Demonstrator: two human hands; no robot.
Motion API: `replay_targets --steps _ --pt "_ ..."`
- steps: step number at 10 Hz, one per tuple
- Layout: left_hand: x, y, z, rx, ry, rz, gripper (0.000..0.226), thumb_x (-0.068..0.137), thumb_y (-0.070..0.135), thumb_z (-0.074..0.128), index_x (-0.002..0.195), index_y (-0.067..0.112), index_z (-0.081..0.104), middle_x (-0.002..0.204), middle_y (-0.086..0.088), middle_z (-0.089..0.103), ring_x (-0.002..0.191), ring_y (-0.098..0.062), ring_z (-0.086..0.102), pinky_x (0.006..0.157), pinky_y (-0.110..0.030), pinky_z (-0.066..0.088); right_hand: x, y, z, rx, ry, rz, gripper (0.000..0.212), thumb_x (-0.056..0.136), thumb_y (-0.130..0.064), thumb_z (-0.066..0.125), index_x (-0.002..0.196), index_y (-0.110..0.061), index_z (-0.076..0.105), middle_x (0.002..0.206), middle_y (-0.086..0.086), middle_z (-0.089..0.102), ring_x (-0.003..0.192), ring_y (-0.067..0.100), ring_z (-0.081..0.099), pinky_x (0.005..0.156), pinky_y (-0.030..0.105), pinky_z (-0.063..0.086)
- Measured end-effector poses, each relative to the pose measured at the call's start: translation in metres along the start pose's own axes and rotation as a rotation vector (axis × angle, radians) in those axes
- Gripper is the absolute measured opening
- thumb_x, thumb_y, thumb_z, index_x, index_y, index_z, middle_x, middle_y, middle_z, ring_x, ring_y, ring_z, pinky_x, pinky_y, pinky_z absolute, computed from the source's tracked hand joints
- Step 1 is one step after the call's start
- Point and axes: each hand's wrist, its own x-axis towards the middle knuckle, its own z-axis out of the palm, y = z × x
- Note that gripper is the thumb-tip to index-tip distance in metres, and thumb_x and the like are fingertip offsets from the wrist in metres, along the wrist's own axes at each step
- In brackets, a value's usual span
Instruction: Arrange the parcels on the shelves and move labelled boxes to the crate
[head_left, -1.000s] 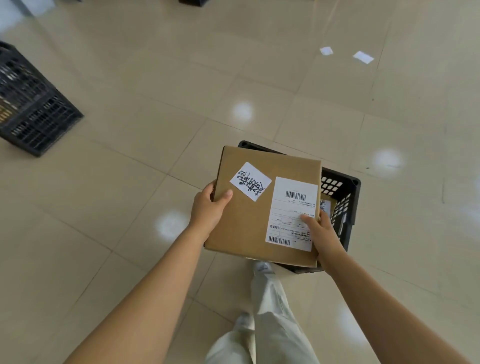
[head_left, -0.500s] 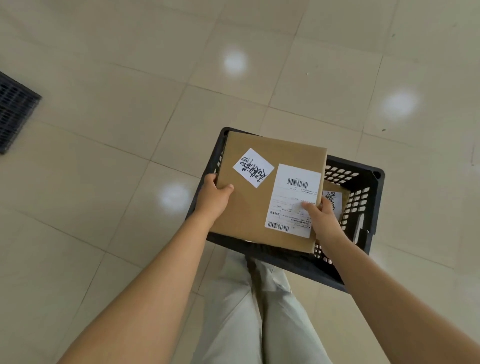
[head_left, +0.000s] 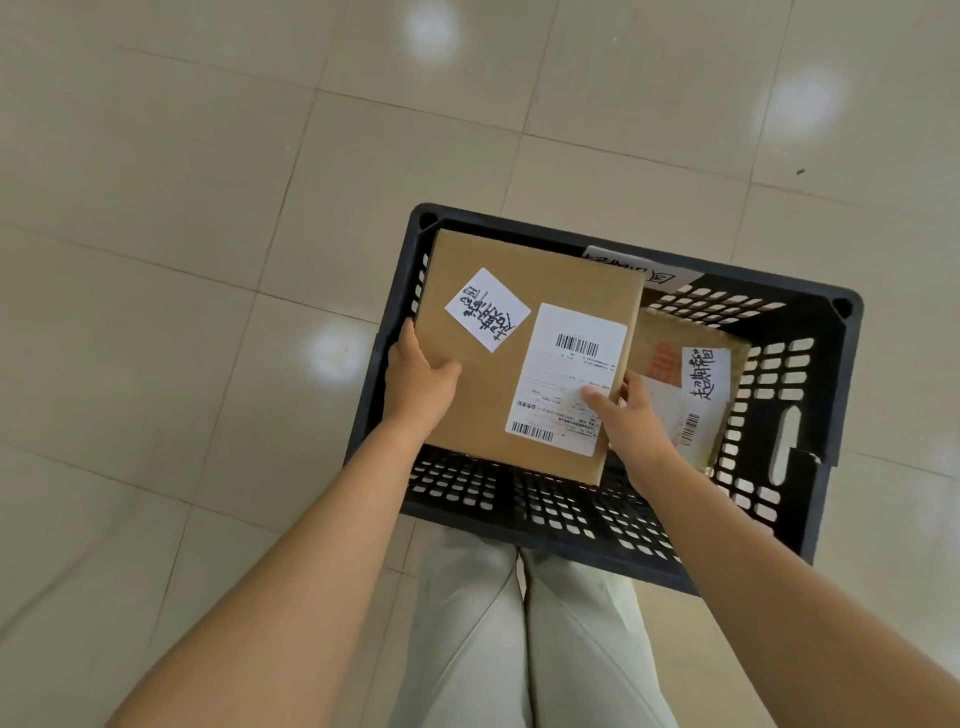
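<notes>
We look straight down at a black perforated crate (head_left: 810, 374) standing on a pale tiled floor (head_left: 156, 260), just in front of our light trousers (head_left: 467, 623). Both of our hands hold a flat brown cardboard box (head_left: 483, 395) level inside the crate's left half. Our left hand (head_left: 415, 384) clasps the box's left edge, thumb curled over the top face; our right hand (head_left: 631, 421) grips the right edge, thumb pressed on the printed shipping label (head_left: 566, 379). A square handwritten sticker (head_left: 487, 309) sits slantwise on the box, beside that label. To the right, lower in the crate, lies a second parcel (head_left: 691, 384) bearing its own handwritten sticker and a barcode.
</notes>
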Motion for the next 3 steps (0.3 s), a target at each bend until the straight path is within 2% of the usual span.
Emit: replay_targets --steps 1,2,3 --pt "0.005 0.004 0.001 0.035 0.008 -0.010 0.082 0.091 0.021 0.056 0.157 0.023 0.009 0.156 -0.004 0.027 0.137 -0.025 0.039 0.102 -0.038 0.044 0.001 -0.001 0.002 -0.018 0.005 -0.013 0.042 0.098 -0.020 0.057 0.135 -0.021 0.039 0.102 -0.016 0.056 0.097 0.015 0.061 0.085 0.037 0.053" --pt "-0.003 0.012 -0.006 0.060 -0.034 -0.025 0.082 0.092 0.020 0.055 0.158 0.023 0.006 0.159 -0.006 0.024 0.139 -0.026 0.037 0.105 -0.042 0.045 -0.013 -0.009 0.004 -0.119 0.035 -0.005 0.045 0.097 -0.018 0.057 0.137 -0.023 0.036 0.124 -0.004 0.054 0.114 0.022 0.059 0.092 0.040 0.052" --pt "-0.020 0.015 -0.019 0.147 -0.083 -0.006 0.085 0.092 0.020 0.056 0.158 0.023 0.003 0.159 -0.007 0.023 0.139 -0.027 0.038 0.106 -0.041 0.045 -0.039 -0.023 0.006 -0.313 0.115 -0.040 0.071 0.097 -0.018 0.057 0.154 -0.022 0.016 0.156 0.006 0.028 0.127 0.026 0.050 0.092 0.034 0.049"
